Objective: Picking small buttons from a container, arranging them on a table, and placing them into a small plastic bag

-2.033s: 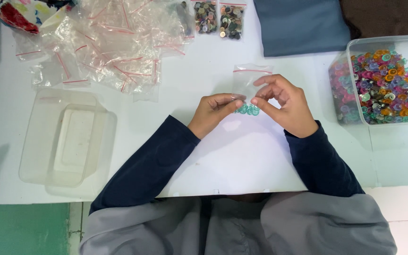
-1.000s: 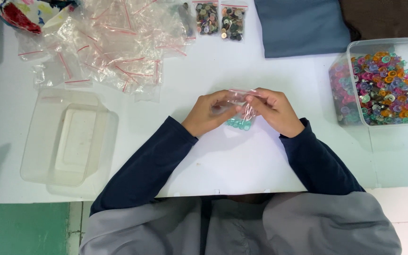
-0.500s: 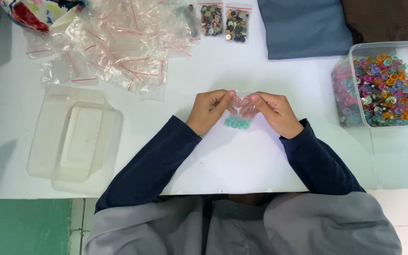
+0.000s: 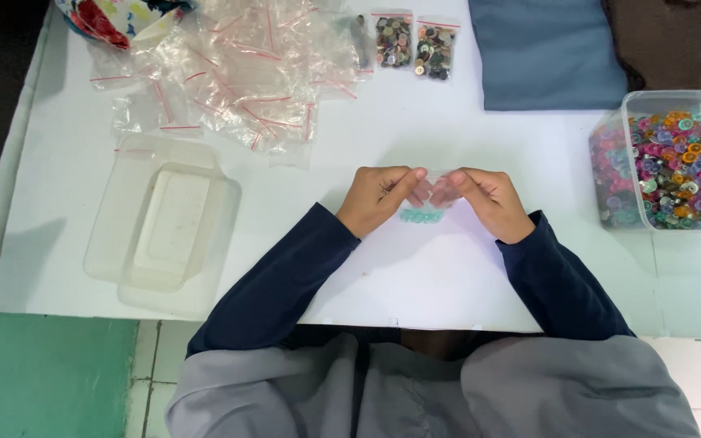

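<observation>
Held thing: a small clear plastic zip bag holding teal buttons was pinched between both hands just above the white table, near the centre of the view.
Left hand: fingertips were closed on the bag's upper left corner; thumb and forefinger were pressed together on the plastic.
Right hand: fingertips were closed on the bag's upper right corner, at 3 o'clock from the left hand.
Orientation: the bag's top edge was stretched between the two hands along the 9-to-3 o'clock line; the teal buttons were gathered at its lower edge, toward 6 o'clock. Whether the mouth was sealed could not be told.
Progress, as judged: the teal buttons were already inside the bag, and the top strip was being gripped; closing appeared to be in hand. Two filled bags of dark mixed buttons had been laid at 12 o'clock.
Remaining, as judged: a heap of empty clear zip bags with red seal strips lay at 10 o'clock, and a clear plastic tub of multicoloured buttons stood at 3 o'clock, well apart from the hands.
Surroundings: an empty clear plastic tray sat at 9 o'clock; a folded blue-grey cloth lay at 1 o'clock.
</observation>
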